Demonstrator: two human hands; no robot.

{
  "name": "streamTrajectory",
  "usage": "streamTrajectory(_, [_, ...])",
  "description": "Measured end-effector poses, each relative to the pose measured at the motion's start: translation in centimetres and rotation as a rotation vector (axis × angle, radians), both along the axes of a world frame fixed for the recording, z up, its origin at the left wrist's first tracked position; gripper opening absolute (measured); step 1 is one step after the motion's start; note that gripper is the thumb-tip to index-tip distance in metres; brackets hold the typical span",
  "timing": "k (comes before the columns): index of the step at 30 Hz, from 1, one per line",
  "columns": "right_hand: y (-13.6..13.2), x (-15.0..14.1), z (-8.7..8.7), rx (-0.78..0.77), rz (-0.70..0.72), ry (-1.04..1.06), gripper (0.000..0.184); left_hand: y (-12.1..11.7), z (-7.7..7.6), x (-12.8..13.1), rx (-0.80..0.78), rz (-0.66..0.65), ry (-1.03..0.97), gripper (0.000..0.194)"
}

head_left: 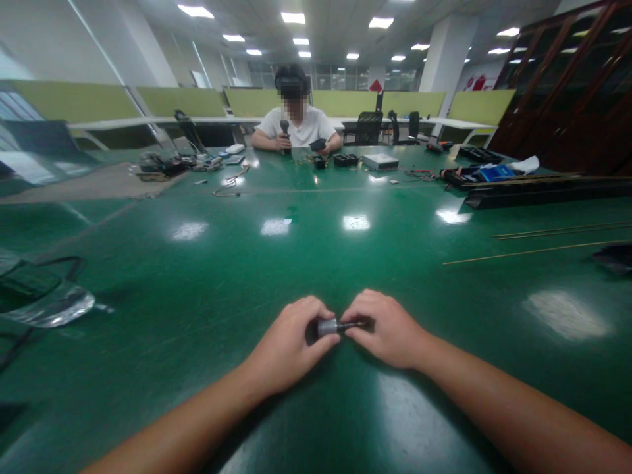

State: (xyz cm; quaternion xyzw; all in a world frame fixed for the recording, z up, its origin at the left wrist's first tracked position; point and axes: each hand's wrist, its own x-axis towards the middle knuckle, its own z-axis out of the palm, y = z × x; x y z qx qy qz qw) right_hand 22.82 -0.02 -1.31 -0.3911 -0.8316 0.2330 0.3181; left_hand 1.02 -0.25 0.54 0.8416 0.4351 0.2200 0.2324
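A small silver cylinder (327, 327) with a thin dark shaft (351, 325) lies level, low over the green table, between my two hands. My left hand (295, 334) is closed around the cylinder, thumb on the near side and fingers on the far side. From the other end, my right hand (388, 328) curls its thumb and fingers about the shaft, whose tip is partly hidden in the palm's shadow. The fingertips of both hands almost meet. What kind of part this is I cannot make out.
Across the green table (222, 263) sits a person (296, 125) holding a dark handheld object. A transparent plastic item (49, 299) lies at left. Thin rods (533, 251) and a long black channel (548, 191) lie at right. Electronics and a grey box (380, 161) line the far edge.
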Motion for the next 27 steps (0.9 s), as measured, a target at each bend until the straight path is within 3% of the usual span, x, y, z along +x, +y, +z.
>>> streamTrajectory(27, [-0.21, 0.32, 0.29, -0.009, -0.028, -0.014, 0.007, -0.24, 0.23, -0.14, 0.024, -0.011, 0.017, 0.014])
